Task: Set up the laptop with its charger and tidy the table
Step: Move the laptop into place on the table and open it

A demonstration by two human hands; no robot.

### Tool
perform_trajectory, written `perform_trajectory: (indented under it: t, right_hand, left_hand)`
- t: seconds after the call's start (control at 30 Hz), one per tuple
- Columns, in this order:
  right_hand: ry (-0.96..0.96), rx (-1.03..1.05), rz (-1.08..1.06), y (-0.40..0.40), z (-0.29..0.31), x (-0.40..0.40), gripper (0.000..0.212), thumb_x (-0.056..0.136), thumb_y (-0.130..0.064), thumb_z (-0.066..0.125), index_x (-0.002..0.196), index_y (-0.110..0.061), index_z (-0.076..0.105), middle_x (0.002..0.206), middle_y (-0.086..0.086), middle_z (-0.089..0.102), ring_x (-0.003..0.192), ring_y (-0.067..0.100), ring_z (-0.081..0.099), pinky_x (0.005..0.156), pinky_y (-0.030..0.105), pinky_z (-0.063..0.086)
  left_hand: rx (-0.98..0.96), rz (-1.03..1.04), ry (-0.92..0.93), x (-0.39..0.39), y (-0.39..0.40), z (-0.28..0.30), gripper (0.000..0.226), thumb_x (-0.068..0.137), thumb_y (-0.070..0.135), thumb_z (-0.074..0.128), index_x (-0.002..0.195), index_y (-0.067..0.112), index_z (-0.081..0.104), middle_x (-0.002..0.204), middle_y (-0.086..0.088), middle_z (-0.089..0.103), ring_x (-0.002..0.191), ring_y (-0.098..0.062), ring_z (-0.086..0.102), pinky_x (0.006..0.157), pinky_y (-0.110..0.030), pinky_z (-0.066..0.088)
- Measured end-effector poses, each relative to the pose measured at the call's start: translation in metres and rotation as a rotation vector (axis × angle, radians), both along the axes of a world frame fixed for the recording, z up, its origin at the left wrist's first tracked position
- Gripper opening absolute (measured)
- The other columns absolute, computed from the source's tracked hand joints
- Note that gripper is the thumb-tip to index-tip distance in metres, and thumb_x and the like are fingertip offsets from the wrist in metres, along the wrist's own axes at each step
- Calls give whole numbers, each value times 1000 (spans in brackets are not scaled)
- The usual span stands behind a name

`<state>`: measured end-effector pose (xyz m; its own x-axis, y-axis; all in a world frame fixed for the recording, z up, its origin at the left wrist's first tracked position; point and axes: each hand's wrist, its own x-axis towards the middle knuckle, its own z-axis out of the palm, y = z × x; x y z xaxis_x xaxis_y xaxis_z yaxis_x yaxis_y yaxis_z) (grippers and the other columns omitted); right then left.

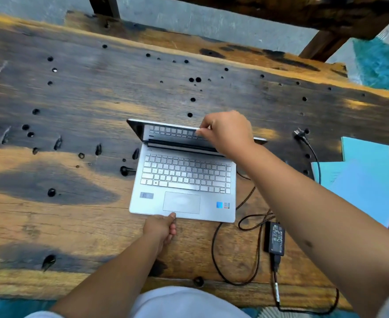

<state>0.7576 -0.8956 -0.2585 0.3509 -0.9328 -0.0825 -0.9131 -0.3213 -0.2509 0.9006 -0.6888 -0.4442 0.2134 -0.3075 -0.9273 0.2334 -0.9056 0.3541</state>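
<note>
A silver laptop (184,180) stands open in the middle of the wooden table (62,214), its dark screen reflecting the keyboard. My right hand (228,131) pinches the top edge of the lid near its right side. My left hand (163,228) holds the front edge of the base, thumb on top just below the touchpad. The black charger brick (275,237) lies to the right of the laptop, its cable (214,253) looping over the table. The wall plug (300,134) lies loose at the right, beyond my forearm.
Light blue sheets of paper (368,180) lie at the table's right edge, partly overhanging. The tabletop is rough, dark-stained and full of drilled holes. A wooden beam (280,10) crosses above the far edge.
</note>
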Motion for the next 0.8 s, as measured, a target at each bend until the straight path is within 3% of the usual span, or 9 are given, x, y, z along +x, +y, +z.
perform_trajectory:
  t: [0.33, 0.8]
  right_hand:
    - [37, 12, -179, -72, -3, 15, 21, 91, -45, 63, 91, -26, 74, 74, 1, 63, 83, 29, 65, 61, 31, 43]
    - [-55, 179, -331, -137, -22, 29, 21, 92, -38, 66, 92, -20, 74, 90, 7, 72, 84, 28, 68, 65, 33, 51]
  left_hand:
    - [45, -39, 26, 3, -3, -2, 29, 92, 32, 66, 74, 9, 65, 53, -2, 60, 42, -10, 52, 37, -16, 39]
    - [87, -62, 43, 7, -7, 1, 30, 92, 34, 66, 73, 10, 68, 50, 1, 60, 39, -7, 51, 38, -16, 39]
